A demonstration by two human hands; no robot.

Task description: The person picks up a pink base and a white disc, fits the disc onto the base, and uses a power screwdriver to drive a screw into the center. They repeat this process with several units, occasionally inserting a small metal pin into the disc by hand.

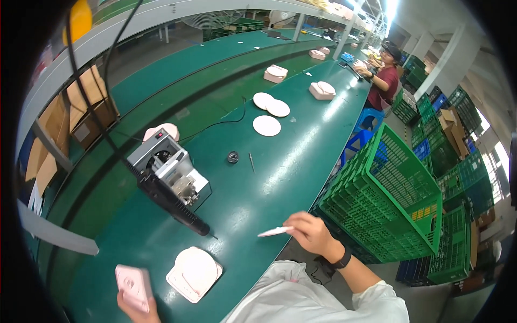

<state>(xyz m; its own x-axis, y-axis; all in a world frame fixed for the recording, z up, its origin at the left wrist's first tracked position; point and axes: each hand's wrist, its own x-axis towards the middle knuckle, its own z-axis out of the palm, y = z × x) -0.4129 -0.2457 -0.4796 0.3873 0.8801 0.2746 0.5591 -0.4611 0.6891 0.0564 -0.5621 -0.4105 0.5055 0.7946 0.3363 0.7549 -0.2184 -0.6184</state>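
Observation:
My left hand [141, 312] grips a pale pink rectangular plastic housing [133, 287] at the lower left, just above the green belt. My right hand [313, 233] holds a thin white flat piece [275, 231] by its end, near the belt's right edge. Between the hands a pink housing with a round white lid [194, 273] rests on the green belt [258, 188]. A black electric screwdriver [172, 202] hangs from a cable just above it.
A grey metal box-shaped machine [171, 173] stands left of centre. Three white discs [271, 112], a small black ring [232, 157] and a thin pin [251, 162] lie farther along. Green plastic crates [398, 199] stand at right. Another person [383, 81] works far down the line.

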